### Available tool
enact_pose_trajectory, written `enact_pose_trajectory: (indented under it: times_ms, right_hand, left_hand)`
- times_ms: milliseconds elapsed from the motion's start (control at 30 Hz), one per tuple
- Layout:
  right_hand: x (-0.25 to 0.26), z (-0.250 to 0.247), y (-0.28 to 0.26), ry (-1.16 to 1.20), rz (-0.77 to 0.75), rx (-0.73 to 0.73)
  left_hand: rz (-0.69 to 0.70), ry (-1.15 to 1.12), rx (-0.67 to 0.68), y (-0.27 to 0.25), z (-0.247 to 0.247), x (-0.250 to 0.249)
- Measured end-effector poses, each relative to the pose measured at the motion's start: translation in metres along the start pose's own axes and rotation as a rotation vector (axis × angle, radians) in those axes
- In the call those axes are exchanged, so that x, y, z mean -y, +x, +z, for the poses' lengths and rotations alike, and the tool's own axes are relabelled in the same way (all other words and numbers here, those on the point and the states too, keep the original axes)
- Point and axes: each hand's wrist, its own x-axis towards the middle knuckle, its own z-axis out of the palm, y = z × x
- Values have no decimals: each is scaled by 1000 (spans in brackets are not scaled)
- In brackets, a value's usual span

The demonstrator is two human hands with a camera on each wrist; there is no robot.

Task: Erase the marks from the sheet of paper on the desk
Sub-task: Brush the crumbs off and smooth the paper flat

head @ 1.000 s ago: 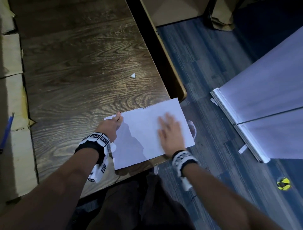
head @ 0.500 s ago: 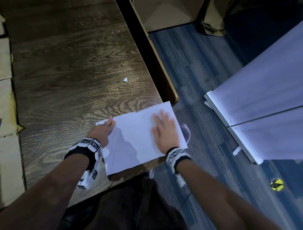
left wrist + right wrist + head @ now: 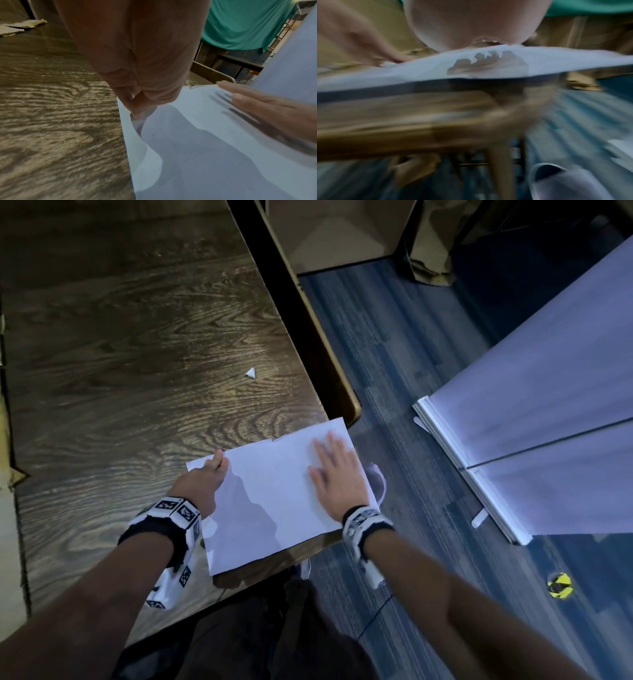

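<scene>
The left hand (image 3: 202, 484) has its grip bunched: fingers curled with the tips pressing down at the left edge of the sheet of paper (image 3: 274, 501), near its far left corner. From the left wrist view the fingertips (image 3: 135, 113) look pinched together on the sheet, and whether a small eraser sits between them I cannot tell. The paper lies at the near right corner of the dark wooden table (image 3: 137, 371), with its right edge hanging slightly past the table's side. To the right, the right hand (image 3: 337, 477) lies flat on the sheet, fingers straight and spread, holding nothing and pinning the paper down. The right wrist view is blurred and adds little. Further up the table rests a small white scrap (image 3: 251, 373). Right of the table, on the blue floor, stands a white panel (image 3: 531, 412).

Few marks show on the sheet, only faint specks in the wrist view, so the rubbing step seems to be in hand or near its end. The next move likely calls for firm flat pressure from the right hand while the left rubs, lest the overhanging paper slide or crease
</scene>
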Motion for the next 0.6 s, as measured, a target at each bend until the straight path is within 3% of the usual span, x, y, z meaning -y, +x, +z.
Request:
enact_pose_trajectory:
  times_ms: [100, 167, 200, 300, 367, 433, 533, 600]
  right_hand:
    - [50, 19, -12, 114, -266, 113]
    - [47, 24, -12, 39, -359, 164]
    - [34, 24, -8, 0, -322, 168]
    - [-13, 13, 6, 8, 59, 47]
    - [-27, 3, 9, 38, 207, 8]
    - [-8, 3, 10, 7, 123, 29]
    - [39, 21, -4, 57, -161, 112]
    - [42, 30, -16, 48, -209, 127]
  left_hand:
    - [8, -23, 1, 2, 1, 2]
    - [11, -27, -9, 4, 3, 3]
    - [17, -35, -12, 4, 4, 4]
    - [42, -55, -3, 6, 9, 8]
    - [42, -65, -4, 6, 9, 8]
    - [44, -58, -23, 8, 9, 8]
    - [52, -74, -48, 7, 9, 9]
    - [56, -118, -75, 3, 11, 10]
